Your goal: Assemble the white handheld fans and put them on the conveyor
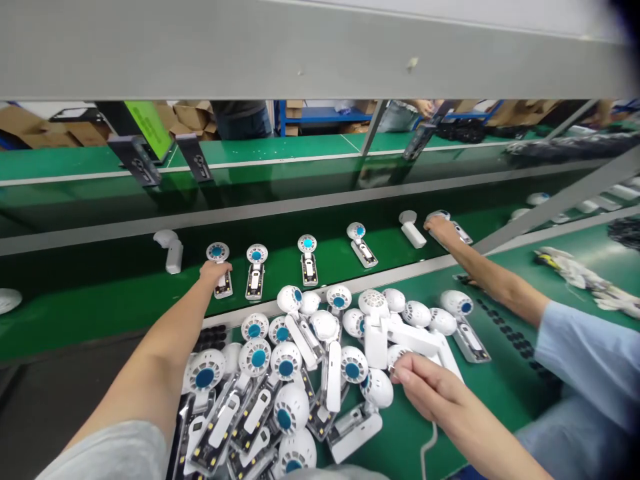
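Observation:
My left hand (215, 270) reaches out over the green belt, its fingers on the handle of a small white fan device (223, 285) with a blue hub. On the near side, my right hand (430, 387) is in a pinch beside the heap, with a tiny item at its fingertips too small to make out. Many similar white fan devices (285, 368) are piled in front of me, some with open handles showing circuit parts. A white cable (427, 447) hangs below my right hand.
A co-worker's hand (443, 230) touches a device on the belt (280, 287). More devices lie along it. Black round parts (510, 333) and gloves (585, 273) lie at right. A grey beam (300, 60) crosses above; a slanted post stands right.

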Tool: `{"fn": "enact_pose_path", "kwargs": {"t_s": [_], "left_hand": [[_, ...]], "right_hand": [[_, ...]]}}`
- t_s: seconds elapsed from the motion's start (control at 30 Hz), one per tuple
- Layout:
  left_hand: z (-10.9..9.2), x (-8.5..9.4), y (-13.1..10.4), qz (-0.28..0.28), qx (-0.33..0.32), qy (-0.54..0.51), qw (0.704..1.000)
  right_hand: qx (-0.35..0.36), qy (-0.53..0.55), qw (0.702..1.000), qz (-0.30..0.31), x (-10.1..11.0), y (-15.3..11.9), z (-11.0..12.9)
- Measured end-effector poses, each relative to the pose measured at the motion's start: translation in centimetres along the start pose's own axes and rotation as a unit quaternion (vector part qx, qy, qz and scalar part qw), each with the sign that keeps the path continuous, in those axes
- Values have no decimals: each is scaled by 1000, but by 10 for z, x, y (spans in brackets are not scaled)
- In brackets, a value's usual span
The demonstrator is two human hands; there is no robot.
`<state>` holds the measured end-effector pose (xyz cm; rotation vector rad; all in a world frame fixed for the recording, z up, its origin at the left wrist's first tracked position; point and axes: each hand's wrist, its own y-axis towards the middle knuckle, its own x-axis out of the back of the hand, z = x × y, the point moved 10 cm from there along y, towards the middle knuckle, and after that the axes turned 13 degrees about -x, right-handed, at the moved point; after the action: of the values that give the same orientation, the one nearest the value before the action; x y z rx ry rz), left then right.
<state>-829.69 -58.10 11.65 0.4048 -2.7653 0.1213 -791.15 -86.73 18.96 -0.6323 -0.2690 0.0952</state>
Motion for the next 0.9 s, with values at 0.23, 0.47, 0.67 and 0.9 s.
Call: {"fn": "enact_pose_path", "kwargs": {"t_s": [0.23,0.47,0.67,0.9], "left_hand": [[-63,-2,-68,25,-4,-153,988],[-132,-84,-243,232,50,-352,906],[-149,-114,-312,312,48,-358,879],[-156,-117,-329,341,-31,-275,899]], "right_hand": [[67,-22,997,-33,-1,-17,16],[199,-78,976,-29,-37,-39,58],[242,-97,965,-28,-45,-60,66],[258,-144,955,-35,-42,-66,58]]}}
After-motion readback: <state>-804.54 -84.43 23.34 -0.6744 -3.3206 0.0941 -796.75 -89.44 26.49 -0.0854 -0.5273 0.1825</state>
